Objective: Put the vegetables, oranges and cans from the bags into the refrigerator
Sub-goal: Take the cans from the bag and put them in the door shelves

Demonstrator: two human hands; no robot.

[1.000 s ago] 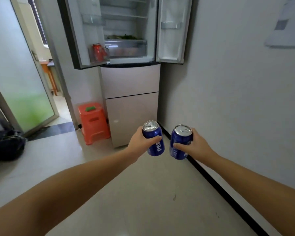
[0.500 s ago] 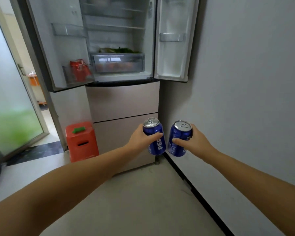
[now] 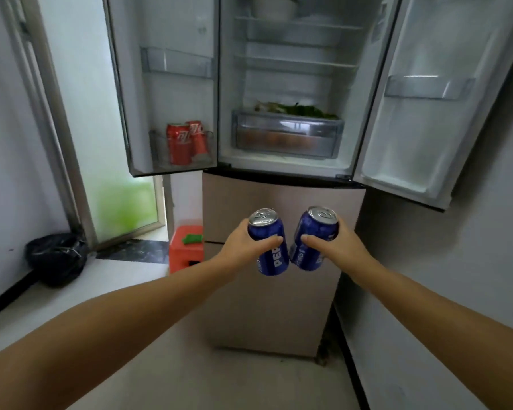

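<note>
My left hand (image 3: 243, 247) grips a blue can (image 3: 271, 255) and my right hand (image 3: 341, 247) grips a second blue can (image 3: 311, 232), both upright and side by side below the open refrigerator (image 3: 282, 202). Both upper doors stand wide. Two red cans (image 3: 184, 143) sit in the left door's bottom bin. Green vegetables (image 3: 296, 109) lie on the shelf above the clear drawer (image 3: 288, 134), through which orange fruit shows dimly.
A white bowl (image 3: 274, 7) stands on the top shelf. An orange plastic stool (image 3: 187, 250) stands left of the fridge base, a black bag (image 3: 57, 258) on the floor by the glass door (image 3: 122, 202). A wall runs close along the right.
The refrigerator has come much closer and fills the upper view. Both hands keep holding the blue cans and are now in front of the lower drawers.
</note>
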